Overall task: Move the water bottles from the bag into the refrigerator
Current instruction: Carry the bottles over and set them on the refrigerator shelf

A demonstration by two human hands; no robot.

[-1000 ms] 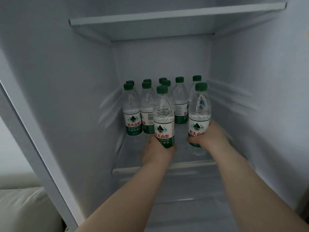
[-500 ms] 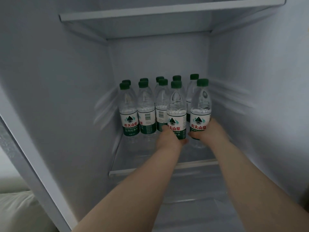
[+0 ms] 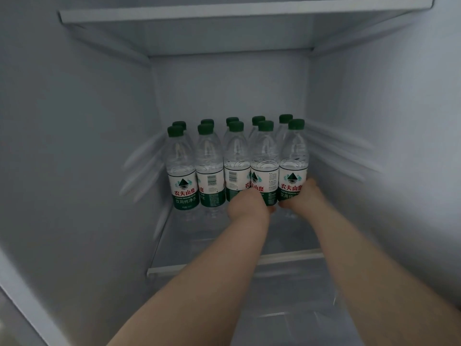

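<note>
Several clear water bottles with green caps and white-and-green labels stand in two rows at the back of a glass shelf point(image 3: 224, 267) inside the refrigerator. My left hand point(image 3: 245, 204) grips the lower part of the second bottle from the right in the front row point(image 3: 265, 156). My right hand point(image 3: 303, 196) holds the base of the rightmost front bottle point(image 3: 294, 156), close to the right wall. Both bottles stand upright, in line with the front row. The bag is out of sight.
An upper shelf point(image 3: 224, 13) spans the compartment overhead. Ribbed rails line the left wall point(image 3: 139, 166) and the right wall point(image 3: 349, 156). The front half of the glass shelf is bare. A lower compartment point(image 3: 299, 308) shows below the shelf edge.
Both hands pushed their bottles deeper into the shelf; the left hand's bottle moved right and back into the front row beside the right hand's bottle. The view came closer.
</note>
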